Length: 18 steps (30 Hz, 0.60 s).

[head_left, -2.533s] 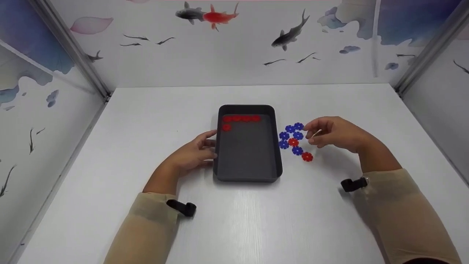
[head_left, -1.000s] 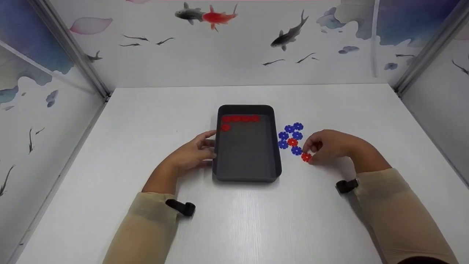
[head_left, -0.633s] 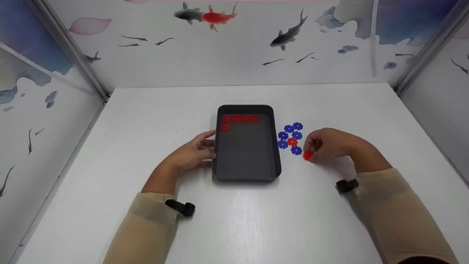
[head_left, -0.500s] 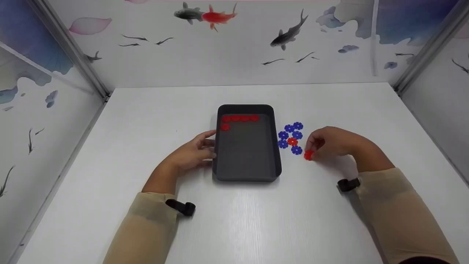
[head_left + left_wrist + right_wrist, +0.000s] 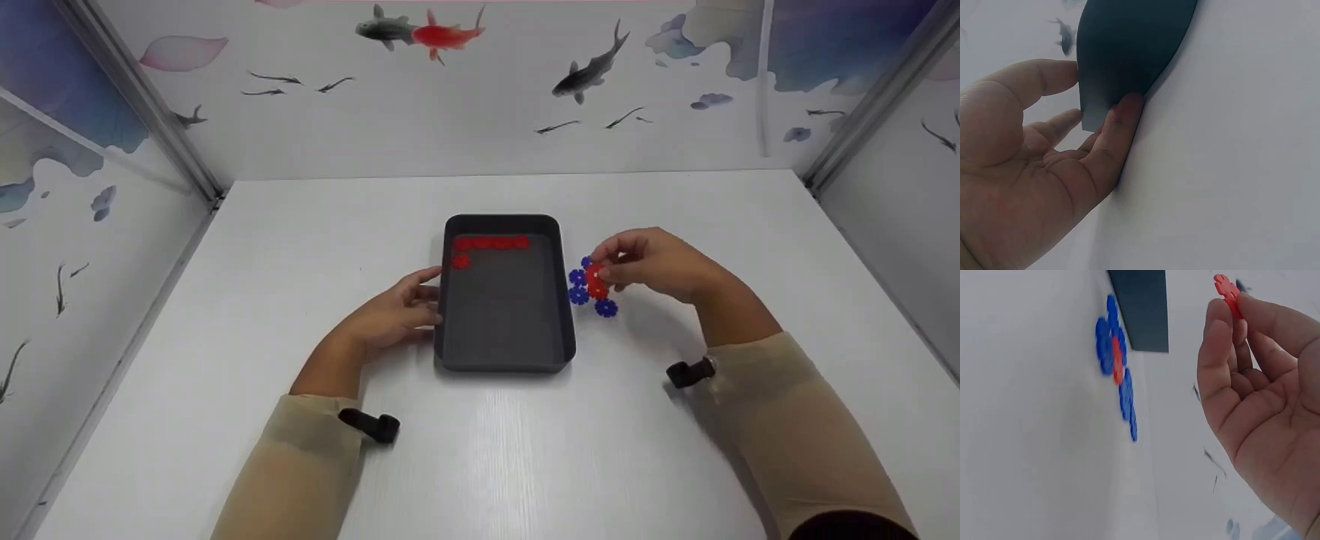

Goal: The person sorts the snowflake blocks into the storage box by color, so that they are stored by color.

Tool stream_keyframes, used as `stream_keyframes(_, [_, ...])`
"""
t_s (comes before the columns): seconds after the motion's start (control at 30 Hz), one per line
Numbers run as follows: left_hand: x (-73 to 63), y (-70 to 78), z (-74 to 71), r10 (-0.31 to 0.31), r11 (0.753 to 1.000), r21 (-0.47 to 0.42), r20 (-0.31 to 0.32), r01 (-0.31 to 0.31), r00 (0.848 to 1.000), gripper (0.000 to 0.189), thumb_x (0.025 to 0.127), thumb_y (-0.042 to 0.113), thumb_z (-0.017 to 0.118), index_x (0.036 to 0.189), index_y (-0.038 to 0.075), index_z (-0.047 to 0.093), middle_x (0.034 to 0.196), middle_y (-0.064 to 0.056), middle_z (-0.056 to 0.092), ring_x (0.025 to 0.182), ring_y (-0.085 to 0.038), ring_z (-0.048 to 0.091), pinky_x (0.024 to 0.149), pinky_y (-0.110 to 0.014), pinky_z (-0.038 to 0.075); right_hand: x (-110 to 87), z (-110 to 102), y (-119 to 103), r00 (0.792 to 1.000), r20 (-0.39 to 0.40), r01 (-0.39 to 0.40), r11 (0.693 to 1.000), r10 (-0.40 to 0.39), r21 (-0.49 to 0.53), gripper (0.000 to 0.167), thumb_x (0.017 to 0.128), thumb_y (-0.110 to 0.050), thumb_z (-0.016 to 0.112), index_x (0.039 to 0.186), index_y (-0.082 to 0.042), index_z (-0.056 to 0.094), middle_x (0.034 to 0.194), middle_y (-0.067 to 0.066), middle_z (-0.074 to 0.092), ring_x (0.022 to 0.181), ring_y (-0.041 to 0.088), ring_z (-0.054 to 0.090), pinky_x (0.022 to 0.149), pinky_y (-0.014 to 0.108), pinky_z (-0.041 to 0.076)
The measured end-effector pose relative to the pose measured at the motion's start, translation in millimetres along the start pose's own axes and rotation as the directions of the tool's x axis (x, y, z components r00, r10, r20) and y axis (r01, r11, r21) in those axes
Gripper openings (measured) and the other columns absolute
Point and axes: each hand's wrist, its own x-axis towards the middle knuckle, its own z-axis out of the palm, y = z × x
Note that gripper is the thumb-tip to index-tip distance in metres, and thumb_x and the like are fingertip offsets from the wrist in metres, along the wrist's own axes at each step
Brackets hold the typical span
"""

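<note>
My right hand (image 5: 660, 262) pinches a red flower-shaped plastic disc (image 5: 1226, 289) between thumb and fingertips, held above the table beside the tray. Below it lies a loose group of blue flower-shaped discs (image 5: 606, 308), with another red disc (image 5: 598, 292) among them; the hand and held disc hide part of the group. My left hand (image 5: 386, 315) rests on the table with its fingertips against the left wall of a dark grey rectangular tray (image 5: 506, 322). Inside the tray, several red discs (image 5: 493, 242) line the far end, and one red disc (image 5: 460, 261) sits below the row's left end.
The white table (image 5: 480, 457) is enclosed by a back panel (image 5: 480, 127) and side panels printed with fish and lotus shapes. The tray's raised right wall stands close to the loose discs. Black wrist straps (image 5: 371, 425) sit on both sleeves.
My right hand has picked up the nearest red disc from the table and carried it left and away from me, over the other discs. The left hand and tray have stayed put.
</note>
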Motion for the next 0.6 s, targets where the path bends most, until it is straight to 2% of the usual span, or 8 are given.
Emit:
stream_keyframes(0.2, [0.1, 0.2, 0.6, -0.005, 1.0, 0.01, -0.007, 0.005, 1.0, 0.083, 0.097, 0.005, 0.064, 0.168, 0.034, 0.032, 0.162, -0.008, 0.046, 0.142, -0.029, 0.057, 0.12, -0.05, 0.05, 21.5, 22, -32, 0.997, -0.064, 0.051, 0.997, -0.048, 0.057, 0.026, 0.101, -0.018, 0.075, 0.127, -0.015, 0.073, 0.118, 0.009, 0.072, 0.107, 0.032, 0.072, 0.096, 0.038, 0.064])
stream_keyframes(0.4, [0.1, 1.1, -0.2, -0.009, 1.0, 0.015, -0.01, 0.009, 1.0, 0.082, 0.098, 0.006, 0.065, 0.168, 0.034, 0.032, 0.162, -0.008, 0.046, 0.142, -0.029, 0.057, 0.12, -0.05, 0.05, 46.1, 40, -55, 0.997, -0.06, 0.056, 0.988, -0.048, 0.144, 0.026, 0.099, -0.02, 0.078, 0.124, -0.017, 0.073, 0.118, 0.008, 0.072, 0.108, 0.031, 0.072, 0.096, 0.035, 0.064])
stream_keyframes(0.6, [-0.9, 0.9, -0.2, -0.011, 1.0, 0.009, 0.002, 0.011, 1.0, 0.084, 0.098, 0.005, 0.064, 0.169, 0.033, 0.03, 0.163, -0.009, 0.044, 0.142, -0.03, 0.056, 0.121, -0.051, 0.049, 69.5, 55, -74, 0.998, -0.05, 0.06, 0.962, -0.048, 0.267, 0.03, 0.097, -0.016, 0.08, 0.126, -0.016, 0.071, 0.116, 0.007, 0.071, 0.104, 0.024, 0.072, 0.088, 0.031, 0.064])
